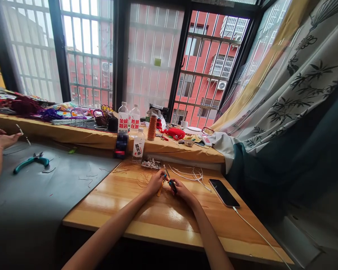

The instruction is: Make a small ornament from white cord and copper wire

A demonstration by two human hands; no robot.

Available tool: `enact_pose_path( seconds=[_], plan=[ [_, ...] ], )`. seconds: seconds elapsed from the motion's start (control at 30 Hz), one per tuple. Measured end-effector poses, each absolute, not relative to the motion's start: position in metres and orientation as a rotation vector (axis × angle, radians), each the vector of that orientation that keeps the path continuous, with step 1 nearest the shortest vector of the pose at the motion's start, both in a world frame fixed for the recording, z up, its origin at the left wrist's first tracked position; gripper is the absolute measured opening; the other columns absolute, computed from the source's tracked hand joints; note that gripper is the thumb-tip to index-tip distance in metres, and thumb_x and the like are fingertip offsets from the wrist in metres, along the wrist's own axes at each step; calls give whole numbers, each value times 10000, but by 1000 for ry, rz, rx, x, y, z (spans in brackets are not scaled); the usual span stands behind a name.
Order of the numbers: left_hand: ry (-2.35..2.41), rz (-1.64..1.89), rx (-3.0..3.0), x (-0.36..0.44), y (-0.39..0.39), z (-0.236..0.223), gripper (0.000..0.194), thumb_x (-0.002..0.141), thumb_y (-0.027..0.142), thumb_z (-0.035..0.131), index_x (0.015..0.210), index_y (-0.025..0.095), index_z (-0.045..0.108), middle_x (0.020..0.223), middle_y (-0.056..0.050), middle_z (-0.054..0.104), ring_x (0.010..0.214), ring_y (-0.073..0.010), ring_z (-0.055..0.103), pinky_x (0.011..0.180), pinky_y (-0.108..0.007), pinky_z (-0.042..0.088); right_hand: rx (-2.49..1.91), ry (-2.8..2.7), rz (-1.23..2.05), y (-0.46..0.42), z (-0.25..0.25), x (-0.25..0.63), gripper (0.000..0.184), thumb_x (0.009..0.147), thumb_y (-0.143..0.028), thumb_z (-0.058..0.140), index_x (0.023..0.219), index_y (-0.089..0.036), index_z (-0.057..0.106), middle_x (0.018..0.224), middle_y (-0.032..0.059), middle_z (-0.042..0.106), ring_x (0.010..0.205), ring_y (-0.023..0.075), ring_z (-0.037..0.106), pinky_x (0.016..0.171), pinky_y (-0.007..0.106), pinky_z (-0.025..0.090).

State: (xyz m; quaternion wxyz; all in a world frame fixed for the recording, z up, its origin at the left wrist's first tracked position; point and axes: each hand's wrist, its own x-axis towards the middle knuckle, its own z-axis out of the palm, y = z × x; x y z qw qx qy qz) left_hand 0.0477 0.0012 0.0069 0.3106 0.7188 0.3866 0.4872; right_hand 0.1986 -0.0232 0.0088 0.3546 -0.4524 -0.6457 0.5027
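Note:
My left hand (pixel 155 182) is closed around a thin orange stick (pixel 160 189) over the wooden table (pixel 169 221). Close beside it, my right hand (pixel 181 189) grips a small dark-handled tool (pixel 172 185) whose tip meets the stick. Both hands sit near the table's far middle. Loose pale wire pieces (pixel 190 173) lie just beyond the right hand. A small clear tray of beads (pixel 151 162) rests beyond the left hand.
A phone (pixel 224 192) on a white cable lies at the right. Bottles (pixel 139 145) and a copper wire spool (pixel 152 128) stand on the yellow-covered sill. Another person's hand (pixel 1 139) and teal pliers (pixel 30 161) are on the grey table at left.

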Motion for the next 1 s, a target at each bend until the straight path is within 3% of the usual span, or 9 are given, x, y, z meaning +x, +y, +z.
enact_pose_path(
  seconds=[0.47, 0.83, 1.0],
  plan=[
    [959, 1242, 1899, 48, 0, 7, 132, 762, 222, 380, 726, 174, 496, 717, -18, 609, 700, -147, 556, 682, -240, 391, -1204, -1713, 1305, -26, 14, 200, 336, 673, -469, 470, 843, -180, 445, 493, -59, 449, 403, 62, 333, 392, 196, 159],
    [971, 1209, 1907, 48, 1, 7, 128, 755, 214, 377, 736, 171, 496, 726, -22, 607, 711, -148, 554, 685, -239, 388, -1156, -1741, 1290, -29, 16, 199, 234, 675, -372, 452, 808, -179, 445, 477, -63, 433, 419, 74, 360, 414, 200, 218],
    [1000, 1217, 1891, 48, -3, 8, 133, 757, 234, 375, 746, 170, 492, 727, -29, 613, 701, -153, 555, 667, -243, 390, -1238, -1685, 1240, -32, 19, 196, 281, 687, -378, 463, 868, -164, 464, 469, -63, 430, 417, 80, 368, 418, 200, 242]
  ],
)
